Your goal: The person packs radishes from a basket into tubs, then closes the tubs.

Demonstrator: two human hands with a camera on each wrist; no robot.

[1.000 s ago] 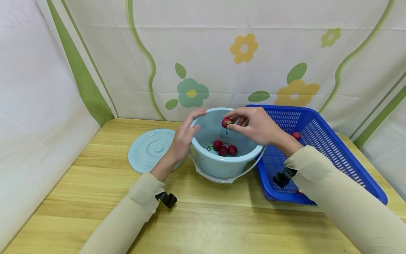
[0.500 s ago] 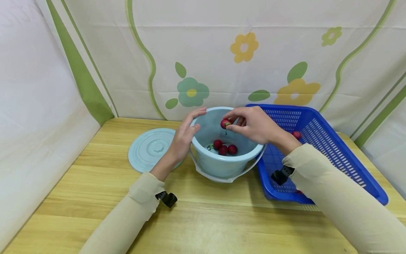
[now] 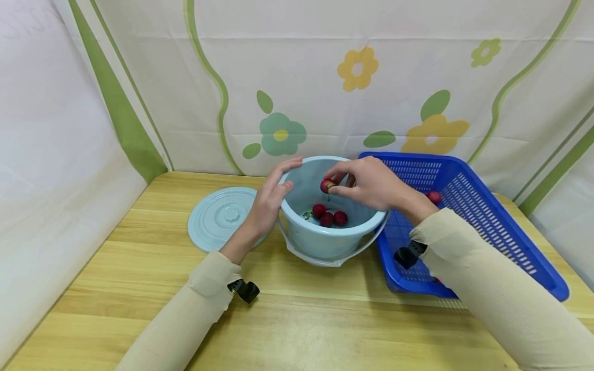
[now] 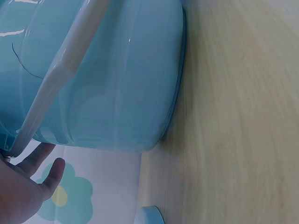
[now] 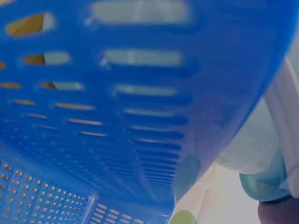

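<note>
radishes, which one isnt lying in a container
The radish pinched in the right hand above the bucket; three lie inside it, another in the blue basket.

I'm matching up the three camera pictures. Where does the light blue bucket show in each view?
Head: the light blue bucket stands mid-table, between both hands.
Left wrist: its side wall fills the upper left.
Right wrist: only a sliver at lower right, behind the blue basket.
Shared landmark: the bucket's white handle.
</note>
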